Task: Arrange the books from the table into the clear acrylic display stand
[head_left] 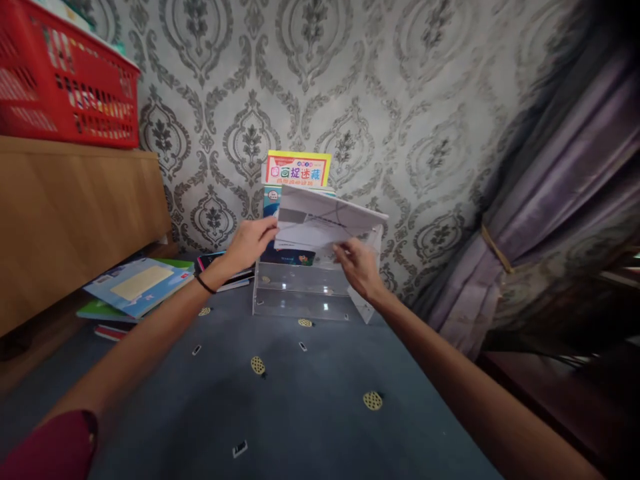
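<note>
A white booklet [320, 223], its surface partly blurred, is held tilted between both my hands. My left hand [250, 241] pinches its left edge, and a dark band circles that wrist. My right hand [359, 267] grips the lower right part of it with thumb and fingers. Just below and behind stands a clear acrylic rack [300, 303] with stepped tiers. A book with a yellow and red cover [298, 172] stands upright at the back of the rack. In front of it is a blue book [287, 257], mostly hidden by the white booklet.
Left of the rack, several books and notebooks [143, 287] lie piled beside a wooden cabinet [75, 220]. A red plastic basket [100, 100] sits on that cabinet. The patterned blue cloth [310, 400] spreads in front. A tied purple curtain [540, 200] hangs at the right.
</note>
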{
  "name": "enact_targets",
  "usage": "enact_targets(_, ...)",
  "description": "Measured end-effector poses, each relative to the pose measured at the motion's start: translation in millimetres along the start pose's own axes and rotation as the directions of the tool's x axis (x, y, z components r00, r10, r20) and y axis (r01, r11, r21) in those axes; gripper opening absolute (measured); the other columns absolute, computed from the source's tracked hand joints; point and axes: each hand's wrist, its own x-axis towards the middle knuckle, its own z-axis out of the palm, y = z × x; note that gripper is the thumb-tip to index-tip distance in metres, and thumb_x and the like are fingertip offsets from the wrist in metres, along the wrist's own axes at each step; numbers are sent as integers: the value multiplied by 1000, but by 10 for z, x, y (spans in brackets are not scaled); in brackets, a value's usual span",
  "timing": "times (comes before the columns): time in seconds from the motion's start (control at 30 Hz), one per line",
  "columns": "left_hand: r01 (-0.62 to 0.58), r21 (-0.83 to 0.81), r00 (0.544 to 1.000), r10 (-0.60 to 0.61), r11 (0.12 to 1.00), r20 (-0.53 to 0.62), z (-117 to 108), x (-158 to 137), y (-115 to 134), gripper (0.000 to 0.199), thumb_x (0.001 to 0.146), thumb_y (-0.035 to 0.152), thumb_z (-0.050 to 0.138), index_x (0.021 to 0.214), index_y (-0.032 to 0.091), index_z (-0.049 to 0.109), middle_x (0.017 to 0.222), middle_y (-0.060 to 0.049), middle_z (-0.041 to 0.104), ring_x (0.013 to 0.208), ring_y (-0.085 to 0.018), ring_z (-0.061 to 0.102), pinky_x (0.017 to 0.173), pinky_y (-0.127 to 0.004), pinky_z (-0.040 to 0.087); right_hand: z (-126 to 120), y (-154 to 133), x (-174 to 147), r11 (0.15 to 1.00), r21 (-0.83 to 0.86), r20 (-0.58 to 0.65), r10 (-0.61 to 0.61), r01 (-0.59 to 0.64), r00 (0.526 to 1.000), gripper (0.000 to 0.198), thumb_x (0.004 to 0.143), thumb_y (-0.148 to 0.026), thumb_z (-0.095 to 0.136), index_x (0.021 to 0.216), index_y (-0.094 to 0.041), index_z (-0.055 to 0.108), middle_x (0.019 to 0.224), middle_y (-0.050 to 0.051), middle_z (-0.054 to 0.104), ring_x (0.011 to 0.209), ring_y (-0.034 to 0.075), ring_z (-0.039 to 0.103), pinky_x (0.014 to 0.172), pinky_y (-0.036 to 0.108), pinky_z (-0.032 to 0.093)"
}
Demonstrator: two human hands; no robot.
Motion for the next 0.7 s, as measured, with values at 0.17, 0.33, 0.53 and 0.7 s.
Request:
enact_targets(0.17,10,40,997,-7,999,-75,-2,155,-92,15,90,24,53,77,19,59,65,2,60,61,-14,53,63,-25,34,29,67,302,986,-154,26,-53,57,998,20,90,-37,49,78,-23,56,74,6,64,72,24,62,67,34,46)
enact_targets(0.33,59,7,998,-59,998,-31,124,55,-187,19,93,26,51,78,19,60,68,1,64,63,-14,56,64,-25,37,100,85,214,995,-55,23,-84,85,996,23,89,-42,47,76,-24,54,68,3,62,66,21,59,63,31,45)
enact_targets(0.53,-14,69,993,23,997,-120,164,3,-225,22,98,30,47,107,19,64,102,-6,68,94,-21,64,84,-30,48,-149,149,-65,977,202,-27,79,-72,996,36,82,-60,56,77,-25,63,78,6,69,72,25,62,69,36,49)
enact_targets(0.7,-23,302,951,114,953,-289,82,157,-265,32,96,24,51,127,19,57,125,-13,58,119,-28,53,106,-45,44,-490,202,-238,916,357,-57,215,-181,975,47,58,-67,74,82,-27,70,79,6,72,75,30,62,67,40,50)
